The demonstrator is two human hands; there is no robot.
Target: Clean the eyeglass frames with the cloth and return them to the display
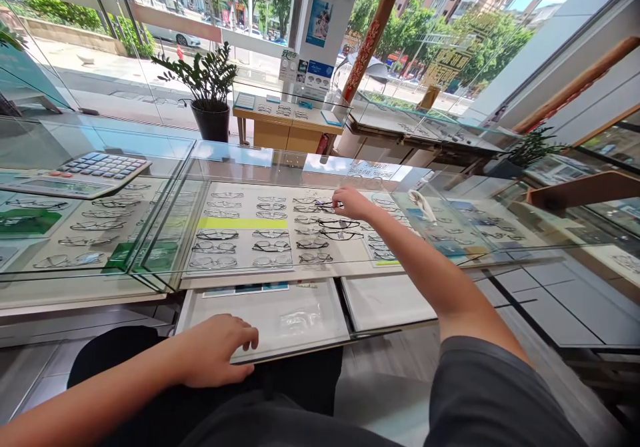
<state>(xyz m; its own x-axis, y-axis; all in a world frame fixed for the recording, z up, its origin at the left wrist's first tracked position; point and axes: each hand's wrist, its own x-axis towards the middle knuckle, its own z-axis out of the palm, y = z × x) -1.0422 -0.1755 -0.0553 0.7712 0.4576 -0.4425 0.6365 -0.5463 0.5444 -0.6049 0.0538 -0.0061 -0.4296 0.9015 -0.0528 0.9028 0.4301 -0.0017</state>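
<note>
My right hand (pixel 353 203) reaches far into the glass display case, its fingers pinched on a dark-framed pair of glasses (pixel 326 205) at the back of a display tray (pixel 280 261) filled with several rows of eyeglass frames. My left hand (pixel 216 348) rests on the front edge of a pulled-out white drawer tray (pixel 270 317), fingers curled over its rim. A clear plastic bag (pixel 303 318) lies on that tray.
A calculator (pixel 80 173) sits on the glass counter top at the left. More trays of glasses (pixel 75 227) fill the left case. A second white pulled-out tray (pixel 387 300) is to the right. A potted plant (pixel 210 93) and a wooden display table (pixel 287 123) stand behind.
</note>
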